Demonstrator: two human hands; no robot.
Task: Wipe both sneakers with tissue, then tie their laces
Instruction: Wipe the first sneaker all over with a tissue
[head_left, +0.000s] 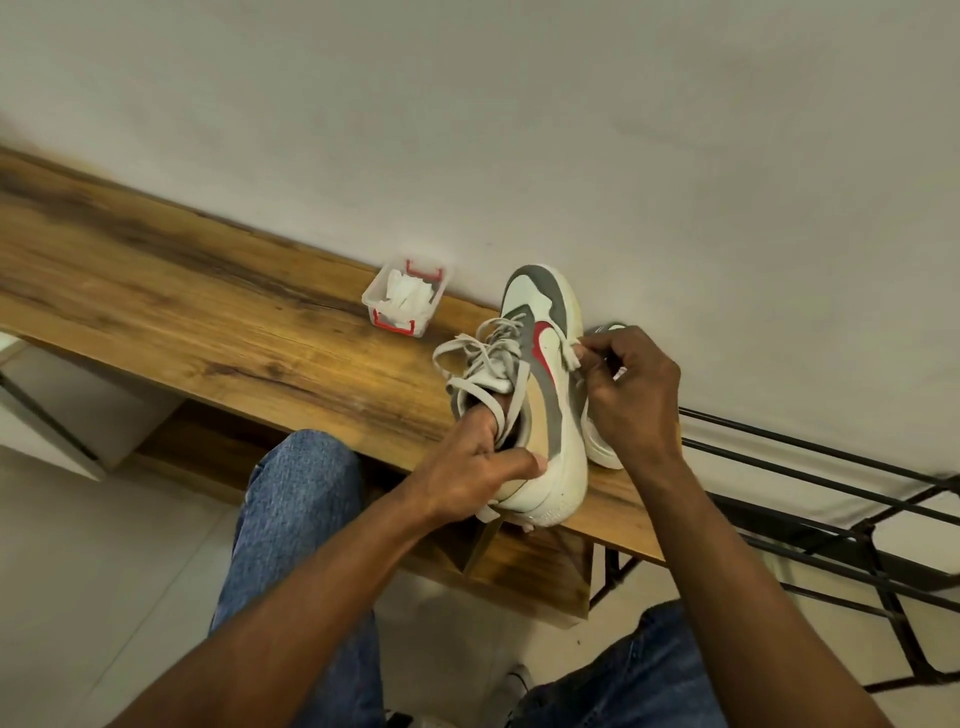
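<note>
A white, grey and tan sneaker (540, 364) with a red swoosh stands tilted on its side on the wooden bench (208, 312), its laces loose. My left hand (478, 467) grips it at the heel, fingers inside the opening and thumb on the outer side. My right hand (631, 395) pinches a small crumpled tissue (569, 356) against the sneaker's side. The second sneaker (602, 447) lies behind, mostly hidden by my right hand and the first shoe.
A clear plastic box with red clips (405, 299) holds white tissues near the wall. A black metal rack (831, 509) stands to the right of the bench. My knees in blue jeans (296, 519) are below the bench edge.
</note>
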